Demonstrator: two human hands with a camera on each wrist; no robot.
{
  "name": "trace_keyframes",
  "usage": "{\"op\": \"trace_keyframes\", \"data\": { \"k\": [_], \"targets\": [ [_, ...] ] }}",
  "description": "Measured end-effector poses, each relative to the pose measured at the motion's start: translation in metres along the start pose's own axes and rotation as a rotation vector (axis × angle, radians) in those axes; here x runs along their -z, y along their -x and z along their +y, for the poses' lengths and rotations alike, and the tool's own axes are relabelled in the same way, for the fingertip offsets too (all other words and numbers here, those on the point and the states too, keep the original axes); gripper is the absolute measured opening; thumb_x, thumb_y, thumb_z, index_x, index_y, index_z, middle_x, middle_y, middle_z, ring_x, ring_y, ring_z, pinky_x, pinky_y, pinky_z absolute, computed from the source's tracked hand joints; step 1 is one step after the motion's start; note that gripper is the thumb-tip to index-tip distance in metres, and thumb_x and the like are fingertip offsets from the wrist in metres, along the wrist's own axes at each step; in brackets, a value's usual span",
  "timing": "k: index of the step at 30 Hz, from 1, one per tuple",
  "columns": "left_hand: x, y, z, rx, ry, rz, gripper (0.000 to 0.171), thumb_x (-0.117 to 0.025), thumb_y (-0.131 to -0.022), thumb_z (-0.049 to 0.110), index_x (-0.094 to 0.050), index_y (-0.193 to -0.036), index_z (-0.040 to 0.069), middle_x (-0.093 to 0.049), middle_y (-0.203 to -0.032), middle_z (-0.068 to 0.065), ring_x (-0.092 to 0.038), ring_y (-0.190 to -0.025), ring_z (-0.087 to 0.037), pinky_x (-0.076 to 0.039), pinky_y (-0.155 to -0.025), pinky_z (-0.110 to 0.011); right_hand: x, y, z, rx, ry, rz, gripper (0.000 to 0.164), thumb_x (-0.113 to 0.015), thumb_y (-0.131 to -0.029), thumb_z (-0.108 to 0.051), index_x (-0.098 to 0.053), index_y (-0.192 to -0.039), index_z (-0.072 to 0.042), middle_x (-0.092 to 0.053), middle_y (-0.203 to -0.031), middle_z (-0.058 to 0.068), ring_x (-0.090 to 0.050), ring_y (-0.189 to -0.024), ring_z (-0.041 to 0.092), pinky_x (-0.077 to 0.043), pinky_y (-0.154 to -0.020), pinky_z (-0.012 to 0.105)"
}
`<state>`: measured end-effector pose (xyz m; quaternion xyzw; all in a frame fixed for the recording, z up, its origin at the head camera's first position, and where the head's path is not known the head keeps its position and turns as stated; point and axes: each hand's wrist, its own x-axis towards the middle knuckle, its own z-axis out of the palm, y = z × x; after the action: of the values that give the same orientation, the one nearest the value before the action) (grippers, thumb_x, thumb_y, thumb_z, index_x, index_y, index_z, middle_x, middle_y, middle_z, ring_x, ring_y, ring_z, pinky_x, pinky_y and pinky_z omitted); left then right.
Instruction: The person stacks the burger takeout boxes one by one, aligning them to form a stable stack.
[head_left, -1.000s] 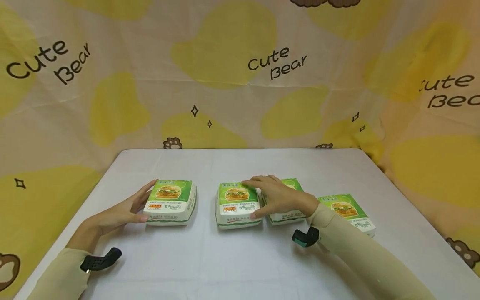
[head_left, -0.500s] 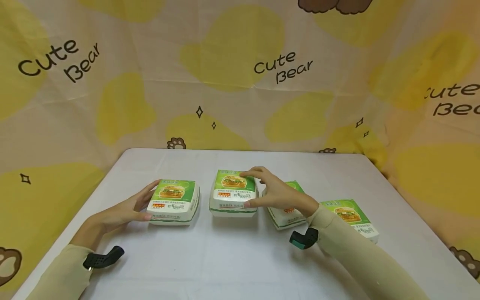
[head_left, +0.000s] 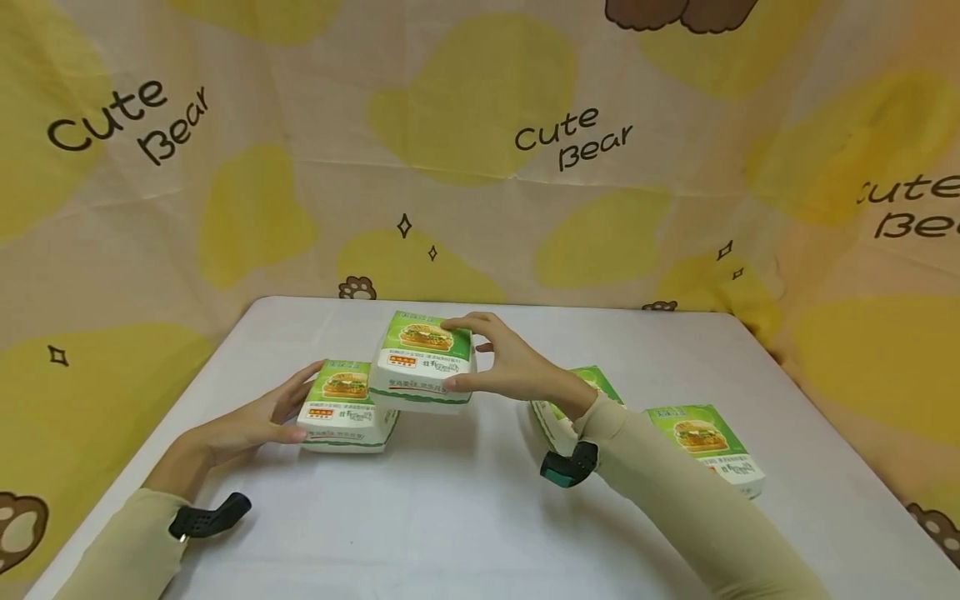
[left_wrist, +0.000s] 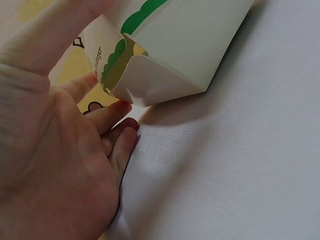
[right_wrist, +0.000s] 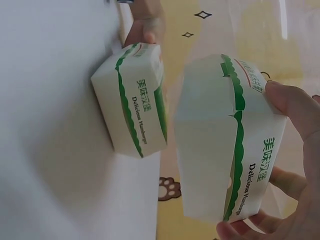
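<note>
My right hand [head_left: 517,362] holds a green and white burger box [head_left: 423,358] up off the table, thumb on its front side and fingers at its far edge. In the right wrist view the raised burger box [right_wrist: 220,145] shows its white underside and green wavy trim. To the left, my left hand [head_left: 243,429] grips the left side of another burger box [head_left: 348,421], which stands on the table. Its back right part is hidden behind the raised box. The left wrist view shows the thumb and fingers of my left hand [left_wrist: 65,135] around that box's corner.
On the right of the white table [head_left: 450,533] lie two more burger boxes. One [head_left: 551,425] sits turned, partly covered by my right wrist; the other [head_left: 708,442] is partly behind the sleeve. A patterned cloth [head_left: 465,108] hangs behind the table.
My right hand has lifted the middle burger box and carried it left, close above the left one. The box beside it has turned somewhat. My left hand stays on its box.
</note>
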<state>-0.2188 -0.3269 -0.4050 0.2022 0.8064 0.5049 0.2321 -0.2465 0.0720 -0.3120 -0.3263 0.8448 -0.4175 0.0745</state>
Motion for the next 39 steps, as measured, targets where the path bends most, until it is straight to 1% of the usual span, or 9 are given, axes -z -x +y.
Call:
{"op": "trace_keyframes", "data": {
  "k": [7,11,14,18,20,25,31,35,39],
  "targets": [
    [0.002,-0.002,-0.002,-0.010,0.033,-0.012,0.097,-0.063,-0.090,0.018,0.007,-0.152,0.044,0.002,-0.164,-0.014,-0.028,-0.123,0.027,-0.020,-0.110,-0.064,-0.014,-0.017,-0.011,0.037,-0.048,-0.010,0.070,-0.079,-0.077,-0.036,-0.047,-0.138,-0.033,-0.035,-0.146,-0.006,-0.039,-0.130,0.012,-0.042,-0.107,0.040],
    [0.004,-0.001,-0.002,-0.028,0.034,-0.015,0.097,-0.063,-0.090,0.017,0.006,-0.152,0.043,0.000,-0.164,-0.014,-0.029,-0.125,0.026,-0.023,-0.109,-0.061,-0.023,-0.026,-0.016,0.040,-0.070,-0.022,0.070,-0.079,-0.077,-0.037,-0.047,-0.139,-0.033,-0.034,-0.147,-0.005,-0.039,-0.131,0.012,-0.041,-0.109,0.041],
    [0.003,-0.001,-0.003,-0.042,0.041,-0.013,0.098,-0.063,-0.089,0.016,0.006,-0.153,0.040,-0.001,-0.164,-0.016,-0.029,-0.131,0.016,-0.023,-0.108,-0.064,-0.030,-0.033,-0.020,0.046,-0.080,-0.027,0.070,-0.079,-0.077,-0.036,-0.047,-0.139,-0.032,-0.034,-0.147,-0.003,-0.038,-0.132,0.013,-0.040,-0.110,0.043],
    [0.001,-0.001,-0.003,-0.034,0.049,-0.001,0.099,-0.065,-0.087,0.018,0.005,-0.154,0.038,-0.007,-0.164,-0.014,-0.026,-0.137,0.000,-0.017,-0.108,-0.072,-0.041,-0.043,-0.026,0.055,-0.078,-0.031,0.070,-0.079,-0.078,-0.034,-0.047,-0.140,-0.027,-0.035,-0.147,-0.001,-0.036,-0.134,0.013,-0.041,-0.109,0.042],
    [0.001,-0.002,-0.003,-0.032,0.058,0.002,0.099,-0.066,-0.087,0.018,0.003,-0.154,0.040,-0.008,-0.164,-0.011,-0.025,-0.137,0.001,-0.013,-0.109,-0.073,-0.046,-0.047,-0.028,0.056,-0.075,-0.032,0.071,-0.079,-0.078,-0.034,-0.047,-0.141,-0.025,-0.035,-0.148,0.000,-0.035,-0.135,0.014,-0.042,-0.109,0.043],
    [0.000,-0.004,-0.003,-0.035,0.046,0.012,0.097,-0.066,-0.087,0.017,0.000,-0.154,0.040,-0.017,-0.161,-0.008,-0.031,-0.129,0.014,-0.017,-0.110,-0.068,-0.056,-0.054,-0.028,0.047,-0.062,-0.043,0.071,-0.080,-0.078,-0.035,-0.048,-0.140,-0.025,-0.034,-0.148,0.001,-0.034,-0.134,0.014,-0.041,-0.109,0.044],
    [-0.002,-0.003,-0.003,-0.030,0.002,0.025,0.093,-0.066,-0.087,0.017,-0.003,-0.156,0.026,-0.037,-0.153,-0.006,-0.041,-0.126,0.008,-0.028,-0.107,-0.057,-0.062,-0.058,-0.028,0.031,-0.028,-0.054,0.072,-0.079,-0.077,-0.038,-0.047,-0.141,-0.026,-0.034,-0.148,0.002,-0.034,-0.135,0.015,-0.042,-0.109,0.044],
    [-0.003,0.000,0.000,-0.019,-0.011,0.037,0.090,-0.067,-0.088,0.018,-0.007,-0.155,0.019,-0.045,-0.146,0.004,-0.043,-0.124,0.008,-0.029,-0.106,-0.053,-0.064,-0.059,-0.032,0.023,0.006,-0.055,0.073,-0.078,-0.078,-0.042,-0.045,-0.142,-0.030,-0.031,-0.151,0.002,-0.034,-0.137,0.017,-0.040,-0.109,0.044],
    [-0.004,0.001,0.001,-0.003,-0.012,0.045,0.088,-0.068,-0.087,0.019,-0.011,-0.154,0.015,-0.047,-0.140,0.012,-0.044,-0.122,0.009,-0.031,-0.106,-0.052,-0.066,-0.059,-0.035,0.005,0.037,-0.076,0.076,-0.076,-0.078,-0.045,-0.041,-0.144,-0.034,-0.024,-0.156,0.005,-0.032,-0.140,0.024,-0.035,-0.111,0.050]
  ]
}}
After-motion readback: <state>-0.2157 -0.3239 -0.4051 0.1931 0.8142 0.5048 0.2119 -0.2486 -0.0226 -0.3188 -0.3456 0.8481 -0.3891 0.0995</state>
